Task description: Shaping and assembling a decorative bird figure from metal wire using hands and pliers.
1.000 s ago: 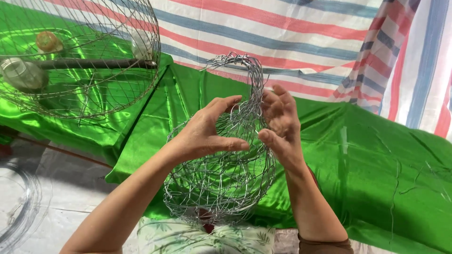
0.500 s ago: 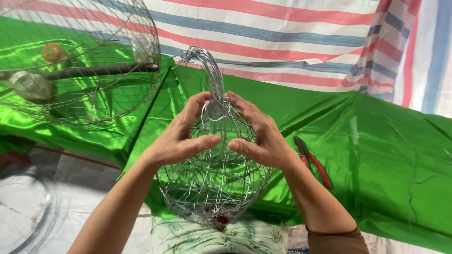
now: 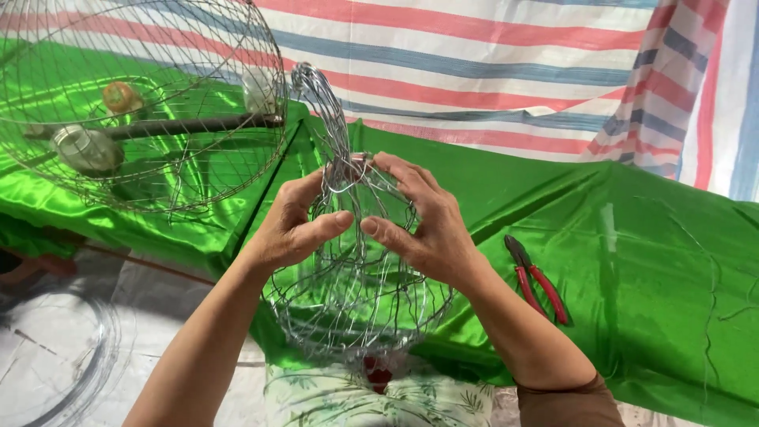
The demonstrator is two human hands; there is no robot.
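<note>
Red-handled pliers (image 3: 538, 281) lie on green cloth (image 3: 656, 261) near a large wire cage (image 3: 142, 103).

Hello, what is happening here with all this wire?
A person holds a small round basket of silver wire in front of the body with both bare hands. The left hand and the right hand grip its upper part, near the looped wire handle. A pair of red-handled pliers lies on the shiny green cloth to the right. A larger round wire cage stands at the upper left.

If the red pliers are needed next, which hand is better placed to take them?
Probably the right hand: the red pliers lie on the green cloth just beside it. The left hand is across the wire basket.
</note>
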